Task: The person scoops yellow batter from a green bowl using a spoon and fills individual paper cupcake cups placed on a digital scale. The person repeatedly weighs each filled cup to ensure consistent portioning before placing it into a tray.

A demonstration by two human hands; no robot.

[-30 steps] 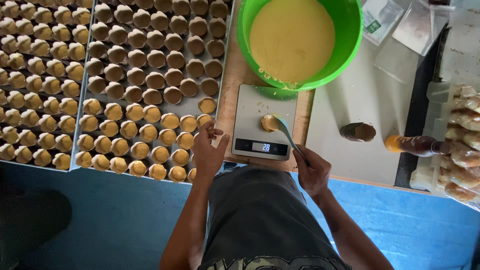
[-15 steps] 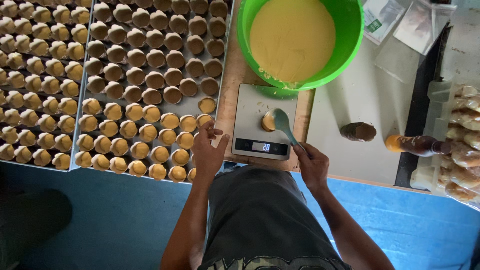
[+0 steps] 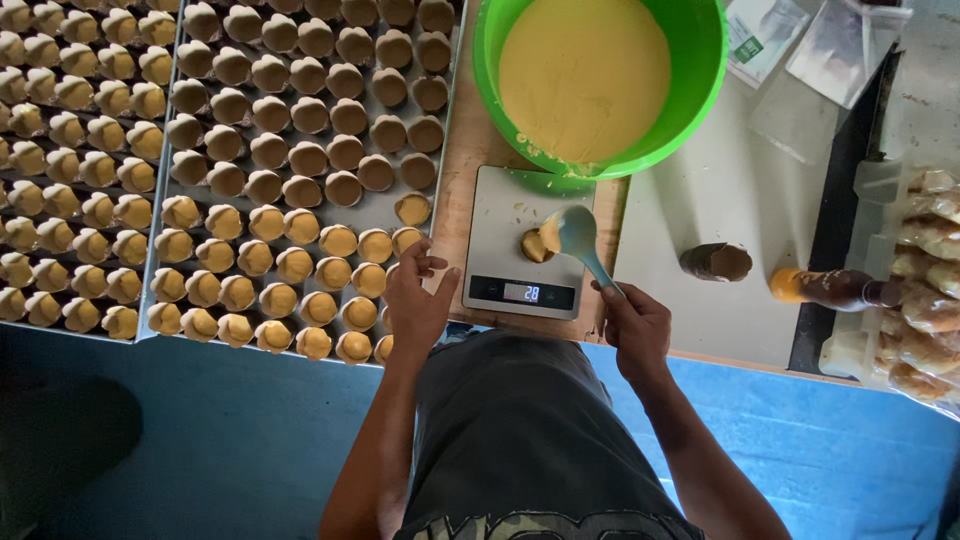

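Observation:
My right hand [image 3: 632,330] grips the handle of a pale blue spoon [image 3: 577,238] whose bowl, loaded with yellow batter, hovers over a small paper cup [image 3: 532,246] standing on a white digital kitchen scale [image 3: 525,245]. My left hand [image 3: 417,297] rests open at the near right corner of a metal tray [image 3: 382,213], touching filled cups there. A green bowl [image 3: 598,78] of yellow batter sits just beyond the scale.
Two trays hold several rows of paper cups, near rows filled, far rows [image 3: 300,90] empty. A stack of brown cups [image 3: 716,262] and a brown bottle [image 3: 830,289] lie right of the scale. Bagged goods [image 3: 925,270] line the right edge. Blue floor below.
The spoon has tipped lower over the cup on the scale. My left hand stays at the tray corner.

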